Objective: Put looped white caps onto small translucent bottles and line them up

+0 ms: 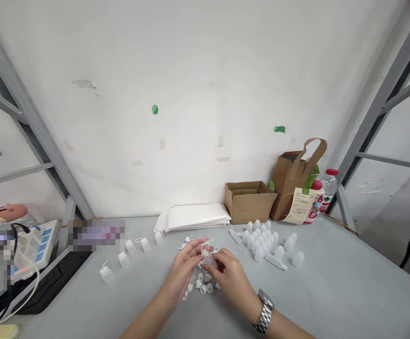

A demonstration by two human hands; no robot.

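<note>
So both hands were on one small plastic bottle (210, 260), held up over a pile of white caps (201, 288) around the middle of the tabletop (332, 287). The bottle was tilted: its long axis ran on a slant, neck end up and to the left, toward the left hand (185, 266), base end down and to the right. The right hand (231, 268) had the body pinched between thumb and fingers, while the left had its thumb and fingertips closed in around the neck end. A thin pale loop poked up just above the neck, but honestly the fingers hid too much to say how it was attached.

Material-wise, the bottle was frosted, see-through-ish stuff, kinda milky. The caps were more solid white, short and tapered, all jumbled up pointing every which way. Off to the right stood a tight cluster of bare frosted bottles (261, 242), with a slim one (276, 262) lying flat in front of it. Over on the left, a loose row of capped bottles (144, 245) stood upright, some with straps sticking out sideways. Behind all that were smooth white envelopes (197, 216), stacked flat, and a boxy brown cardboard box (250, 207). Oh, and a shiny metal-link watch (265, 312) on the right wrist.
</note>
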